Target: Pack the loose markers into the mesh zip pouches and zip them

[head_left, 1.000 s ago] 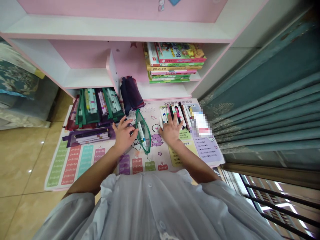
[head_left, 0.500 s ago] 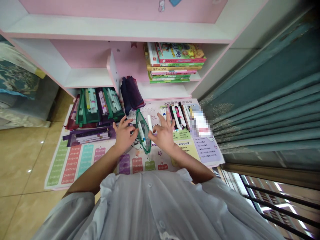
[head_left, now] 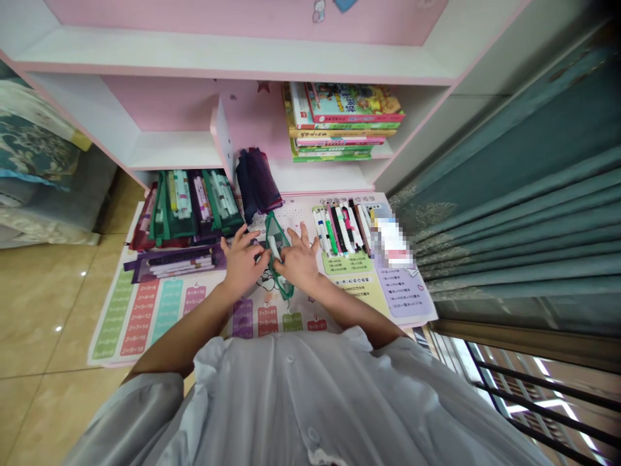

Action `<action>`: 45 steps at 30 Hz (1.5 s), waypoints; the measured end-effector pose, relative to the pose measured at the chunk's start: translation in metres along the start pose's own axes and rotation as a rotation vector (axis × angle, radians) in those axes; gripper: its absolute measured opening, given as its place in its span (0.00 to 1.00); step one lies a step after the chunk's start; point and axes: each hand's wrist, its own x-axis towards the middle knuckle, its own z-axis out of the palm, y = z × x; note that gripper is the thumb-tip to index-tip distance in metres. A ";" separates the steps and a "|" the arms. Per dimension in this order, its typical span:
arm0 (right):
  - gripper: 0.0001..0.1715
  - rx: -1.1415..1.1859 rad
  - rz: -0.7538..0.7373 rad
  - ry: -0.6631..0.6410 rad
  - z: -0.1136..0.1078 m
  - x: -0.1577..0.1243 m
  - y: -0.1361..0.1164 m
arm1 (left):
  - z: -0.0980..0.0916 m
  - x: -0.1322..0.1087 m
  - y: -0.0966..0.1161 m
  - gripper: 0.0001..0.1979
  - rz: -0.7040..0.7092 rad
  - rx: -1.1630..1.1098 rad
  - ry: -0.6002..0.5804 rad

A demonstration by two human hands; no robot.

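A green-edged mesh zip pouch (head_left: 272, 223) lies on the printed desk mat with its mouth spread. My left hand (head_left: 245, 262) pinches its left edge between thumb and index finger, the other fingers raised. Over the pouch's right side, my right hand (head_left: 301, 262) has its thumb and index finger at the mouth, closed on a white marker (head_left: 273, 247) that is partly inside. The fingers cover much of the marker and whatever else is in the pouch. To the right lies a row of loose markers (head_left: 342, 226) in white, black, pink and green.
Filled mesh pouches (head_left: 182, 207) lie at the left, with a purple pouch of pens (head_left: 179, 264) before them. Folded dark pouches (head_left: 257, 181) lean near the shelf divider (head_left: 220, 136). Stacked books (head_left: 344, 123) fill the right shelf. A blurred-out object (head_left: 392, 243) sits right of the markers.
My right hand has moved left with the white marker, from beside the pouch to its mouth. My left hand keeps its pinch on the pouch's edge.
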 end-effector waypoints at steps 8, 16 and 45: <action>0.10 -0.007 -0.015 -0.043 0.005 0.002 0.003 | -0.001 0.001 0.001 0.13 -0.011 0.000 -0.013; 0.15 0.026 0.068 0.273 -0.007 0.006 0.031 | -0.001 0.001 0.000 0.14 -0.012 0.000 -0.004; 0.17 -0.324 0.241 0.156 0.001 0.011 0.090 | 0.002 0.001 -0.002 0.15 -0.003 -0.002 0.000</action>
